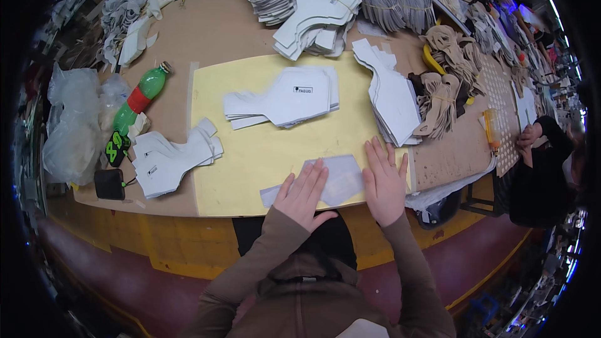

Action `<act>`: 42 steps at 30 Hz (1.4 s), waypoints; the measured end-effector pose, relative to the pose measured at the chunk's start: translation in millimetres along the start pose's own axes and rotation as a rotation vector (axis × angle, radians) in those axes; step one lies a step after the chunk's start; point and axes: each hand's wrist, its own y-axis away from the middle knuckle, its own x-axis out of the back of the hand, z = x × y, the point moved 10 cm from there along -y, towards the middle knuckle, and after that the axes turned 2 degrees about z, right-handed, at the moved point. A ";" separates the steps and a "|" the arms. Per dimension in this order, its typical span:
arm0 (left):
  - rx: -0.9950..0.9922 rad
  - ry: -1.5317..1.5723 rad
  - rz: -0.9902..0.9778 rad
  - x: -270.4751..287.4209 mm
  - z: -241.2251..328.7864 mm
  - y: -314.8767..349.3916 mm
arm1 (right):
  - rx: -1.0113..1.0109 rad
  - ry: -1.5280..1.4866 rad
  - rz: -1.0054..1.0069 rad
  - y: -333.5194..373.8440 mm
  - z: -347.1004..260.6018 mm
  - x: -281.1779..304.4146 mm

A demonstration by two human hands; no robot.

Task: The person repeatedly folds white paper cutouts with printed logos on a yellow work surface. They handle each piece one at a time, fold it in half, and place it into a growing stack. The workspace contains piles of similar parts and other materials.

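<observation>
A pale grey-lilac cut piece (343, 180) lies flat at the near edge of a yellow sheet (250, 156). My left hand (304, 195) rests on its left part, fingers stretched out and thumb apart. Flat at the piece's right edge lies my right hand (384, 183), its fingers extended as well. Neither hand grips anything. Beyond them, in the middle of the yellow sheet, sits a loose stack of white cut pieces (294, 101); the top one carries a small printed label. Another white stack (389, 97) stands to the right.
More white pieces (169, 159) lie at the left, beside a black wallet-like case (109, 184), a green bottle (143, 95) and a clear plastic bag (72, 125). Tied beige bundles (441, 103) and grey stacks (391, 0) stand farther off. A co-worker's hand (528, 138) shows at the right.
</observation>
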 end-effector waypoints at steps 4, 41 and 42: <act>-0.165 -0.115 -0.083 14.9 4.2 17.8 | 0.252 -0.535 -0.143 21.5 -16.7 18.7; 0.272 0.329 0.172 42.0 -60.1 -5.8 | 0.088 -0.072 0.172 -9.0 -31.3 -2.0; 0.300 0.356 0.179 42.6 -62.0 -7.9 | 0.091 -0.074 0.176 -9.6 -31.2 -2.3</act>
